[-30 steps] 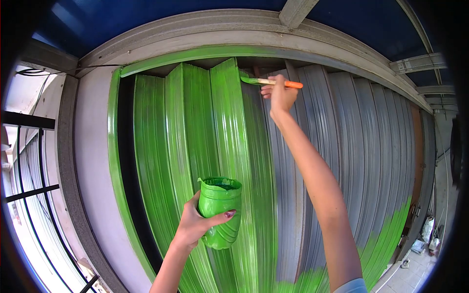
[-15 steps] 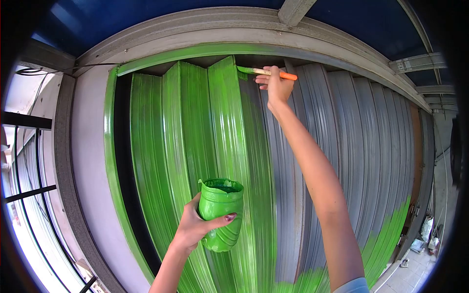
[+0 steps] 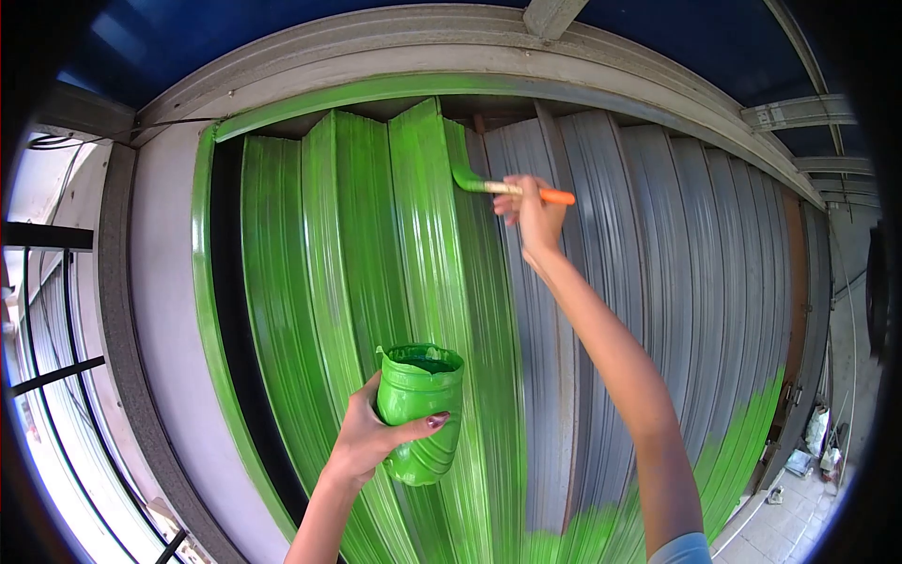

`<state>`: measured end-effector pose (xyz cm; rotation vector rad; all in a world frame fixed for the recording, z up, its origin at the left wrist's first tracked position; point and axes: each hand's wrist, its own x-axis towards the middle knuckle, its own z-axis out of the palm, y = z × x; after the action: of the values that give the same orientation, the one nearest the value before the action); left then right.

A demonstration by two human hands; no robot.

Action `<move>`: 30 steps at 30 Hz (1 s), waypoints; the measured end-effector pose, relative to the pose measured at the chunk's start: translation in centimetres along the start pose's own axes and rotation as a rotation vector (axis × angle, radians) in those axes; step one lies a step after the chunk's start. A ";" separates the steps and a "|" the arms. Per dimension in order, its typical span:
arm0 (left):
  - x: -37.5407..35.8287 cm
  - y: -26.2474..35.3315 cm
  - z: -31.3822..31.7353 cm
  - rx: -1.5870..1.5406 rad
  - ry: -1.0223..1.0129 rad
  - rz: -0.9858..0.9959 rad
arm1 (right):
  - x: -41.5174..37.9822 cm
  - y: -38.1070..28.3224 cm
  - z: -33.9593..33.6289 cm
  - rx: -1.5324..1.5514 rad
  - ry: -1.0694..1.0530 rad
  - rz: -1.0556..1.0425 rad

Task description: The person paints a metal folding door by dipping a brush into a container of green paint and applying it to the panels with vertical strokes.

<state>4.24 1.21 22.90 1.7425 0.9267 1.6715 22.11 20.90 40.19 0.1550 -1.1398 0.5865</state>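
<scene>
My left hand [image 3: 368,434] is wrapped around a cut-off plastic bottle [image 3: 423,414], coated in green and with dark green paint inside. In my right hand [image 3: 536,218] is a paintbrush [image 3: 503,188] with an orange-tipped handle and green, paint-loaded bristles. The bristles touch, or nearly touch, a fold of the corrugated metal folding door [image 3: 427,244]. Left of the brush the panels are green, with grey streaks showing through in places. To the right the folds are bare grey, apart from green along their lower parts.
A green-painted frame strip [image 3: 211,282] runs up the left side and across the top. Metal beams [image 3: 554,14] cross overhead below a blue roof. Window bars [image 3: 56,376] stand at far left. Bags and small items [image 3: 817,451] lie on the tiled floor at lower right.
My right hand has drawn the brush downward along the fold from near its top edge, and fresh green shows there. My left hand keeps the bottle in nearly the same place.
</scene>
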 end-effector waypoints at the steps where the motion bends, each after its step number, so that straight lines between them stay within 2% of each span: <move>1: 0.0 -0.1 0.0 -0.003 -0.005 -0.008 | -0.8 -0.3 -0.8 -0.033 -0.011 0.035; 6: -0.3 -0.2 0.1 -0.004 -0.039 -0.023 | 0.1 -3.6 -2.6 -0.232 -0.009 0.218; 11: -0.3 -0.1 -0.2 0.009 -0.032 -0.005 | 7.2 -4.7 2.6 -0.296 -0.050 0.054; 16: -0.2 -0.2 -0.5 -0.012 -0.012 -0.011 | 10.0 -5.5 6.7 -0.055 0.128 -0.051; 23: -0.9 -0.6 -0.5 -0.022 -0.026 -0.036 | 2.0 -2.4 3.9 0.037 0.072 -0.066; 26: -1.1 -1.1 -0.7 -0.012 -0.033 -0.034 | -2.1 -2.4 1.7 -0.085 -0.019 -0.068; 30: -1.4 -0.7 -0.8 -0.002 -0.041 -0.026 | -2.3 -4.6 0.6 -0.250 -0.055 0.036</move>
<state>3.42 0.48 21.53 1.7494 0.9252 1.6137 23.35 16.00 39.22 -0.0648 -1.2610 0.4688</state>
